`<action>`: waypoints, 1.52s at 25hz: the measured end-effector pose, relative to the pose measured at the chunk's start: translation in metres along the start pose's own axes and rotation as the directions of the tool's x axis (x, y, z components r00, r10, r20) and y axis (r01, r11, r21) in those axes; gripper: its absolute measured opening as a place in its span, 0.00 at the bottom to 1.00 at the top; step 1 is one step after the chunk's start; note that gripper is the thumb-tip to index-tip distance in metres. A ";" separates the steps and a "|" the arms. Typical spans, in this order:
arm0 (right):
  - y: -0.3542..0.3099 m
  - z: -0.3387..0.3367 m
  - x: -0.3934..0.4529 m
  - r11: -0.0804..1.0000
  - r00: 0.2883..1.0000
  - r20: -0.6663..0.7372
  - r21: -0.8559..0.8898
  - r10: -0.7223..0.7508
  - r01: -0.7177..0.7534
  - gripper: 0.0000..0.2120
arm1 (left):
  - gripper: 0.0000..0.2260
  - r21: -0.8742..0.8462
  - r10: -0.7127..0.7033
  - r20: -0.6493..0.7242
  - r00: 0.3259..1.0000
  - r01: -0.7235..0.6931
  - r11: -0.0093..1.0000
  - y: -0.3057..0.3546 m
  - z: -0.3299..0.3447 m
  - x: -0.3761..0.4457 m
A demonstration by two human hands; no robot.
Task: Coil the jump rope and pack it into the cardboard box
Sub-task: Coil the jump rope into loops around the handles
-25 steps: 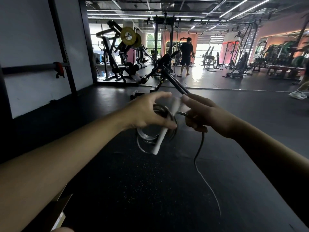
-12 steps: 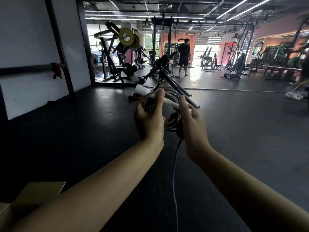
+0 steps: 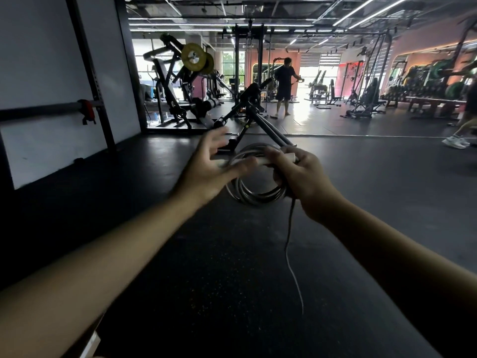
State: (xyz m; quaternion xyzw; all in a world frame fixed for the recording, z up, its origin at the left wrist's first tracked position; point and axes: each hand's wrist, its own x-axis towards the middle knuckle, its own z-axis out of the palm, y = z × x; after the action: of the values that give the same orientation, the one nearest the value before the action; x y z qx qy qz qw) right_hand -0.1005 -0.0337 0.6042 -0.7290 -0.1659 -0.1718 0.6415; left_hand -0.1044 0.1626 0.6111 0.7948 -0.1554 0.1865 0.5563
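Observation:
The jump rope (image 3: 255, 196) is wound into a round coil of several grey loops, held up in front of me over the dark floor. My right hand (image 3: 300, 177) is shut on the coil and on a white handle (image 3: 287, 158) lying across its top. My left hand (image 3: 211, 166) is blurred, its fingers spread, just left of the coil with the thumb against the handle's left end. A loose tail of rope (image 3: 290, 254) hangs from under my right hand down to the floor. A pale corner of the cardboard box (image 3: 90, 344) shows at the bottom left edge.
A black angled gym machine (image 3: 247, 109) stands just beyond my hands. Weight machines with yellow plates (image 3: 193, 56) are behind it on the left. A person (image 3: 284, 83) exercises far back, and a walking person's white shoes (image 3: 455, 142) are at the right edge. A rack post (image 3: 90, 73) lines the left wall.
The coil has passed from my left hand into my right hand. My left hand has opened and moved off to the left, and the handle now lies level across the coil's top.

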 end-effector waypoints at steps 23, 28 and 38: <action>0.010 -0.028 -0.004 0.998 0.984 0.176 0.053 0.025 -0.035 0.43 | 0.17 -0.546 -0.073 0.080 0.994 0.105 0.831 0.020 0.030 -0.009; 0.024 0.024 -0.041 0.974 0.982 0.170 0.199 0.080 -0.113 0.38 | 0.21 -0.728 -0.423 -0.188 0.887 0.163 0.666 0.019 0.063 -0.013; 0.012 0.025 -0.027 0.966 0.990 0.004 0.220 0.138 -0.136 0.07 | 0.18 -0.480 -0.300 0.015 0.954 0.269 0.835 -0.028 0.038 -0.014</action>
State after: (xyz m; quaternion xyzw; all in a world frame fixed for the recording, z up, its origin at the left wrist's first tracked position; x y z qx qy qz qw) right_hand -0.1182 -0.0111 0.5786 -0.6624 -0.1297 -0.1118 0.7294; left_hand -0.0992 0.1370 0.5693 0.6412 -0.0596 0.0819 0.7607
